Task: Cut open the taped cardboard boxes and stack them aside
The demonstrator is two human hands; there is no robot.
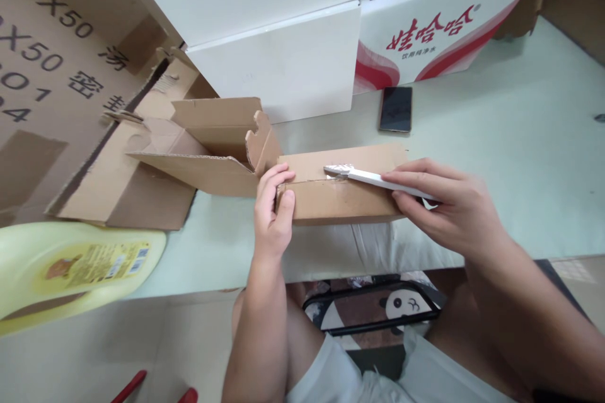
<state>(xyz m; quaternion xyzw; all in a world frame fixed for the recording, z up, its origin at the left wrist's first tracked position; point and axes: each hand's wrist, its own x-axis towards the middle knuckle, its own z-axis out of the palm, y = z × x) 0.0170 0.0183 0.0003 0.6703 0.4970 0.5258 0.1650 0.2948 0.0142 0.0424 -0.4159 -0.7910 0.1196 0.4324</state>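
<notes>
A small closed cardboard box [347,201] lies on the pale green tabletop in front of me. My left hand [275,208] grips its left end, the thumb on the front side and the fingers bent over the top edge. Between the thumb and fingers of my right hand [442,195] is a slim white-handled tool [373,177], slanted leftward over the box. Its greyish tip is at the seam along the upper edge, beside a small whitish patch; the exact kind of tip is unclear. An open cardboard box [203,157] stands just left of my left hand.
Behind are white cartons [283,63] and a red-and-white carton [425,38]. A phone [396,109] lies before them. Large brown cartons [51,63] crowd the left, near a yellow bottle [94,264]. A panda-print item [378,308] is below the table edge [212,286].
</notes>
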